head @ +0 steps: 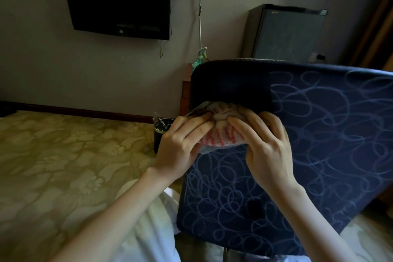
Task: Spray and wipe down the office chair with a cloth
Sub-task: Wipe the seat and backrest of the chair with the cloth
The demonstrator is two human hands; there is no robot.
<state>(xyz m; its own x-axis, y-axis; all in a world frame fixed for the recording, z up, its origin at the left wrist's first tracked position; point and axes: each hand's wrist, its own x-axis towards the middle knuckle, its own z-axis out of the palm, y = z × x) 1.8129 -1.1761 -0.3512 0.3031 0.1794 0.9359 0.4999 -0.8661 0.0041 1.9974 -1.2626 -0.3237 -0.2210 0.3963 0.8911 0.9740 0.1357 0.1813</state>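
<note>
Wiping surface, chair back (319, 134): navy fabric covered in pale looping scribble lines, filling the view from 2 to 6 o'clock; a plainer darker patch (231, 87) sits at its 11 o'clock corner.
Television (119, 0): black screen on the wall, at 11 o'clock of the view.
Fridge (285, 34): small dark cabinet behind the chair back, at 1 o'clock.
Left hand (180, 149): fingers straight, pressing flat on the cloth (221, 134) at its 9 o'clock side.
Right hand (268, 151): fingers spread and fairly straight, pressing its 3 o'clock side.
Cloth: bunched, pale with red marks, held against the chair back just under the darker patch.
Spray bottle (198, 60): greenish with a trigger head, standing behind the chair back's 11 o'clock corner, apart from both hands.
Writing: a mark on the television's lower edge and a label on the fridge's top strip, both too small to read.
</note>
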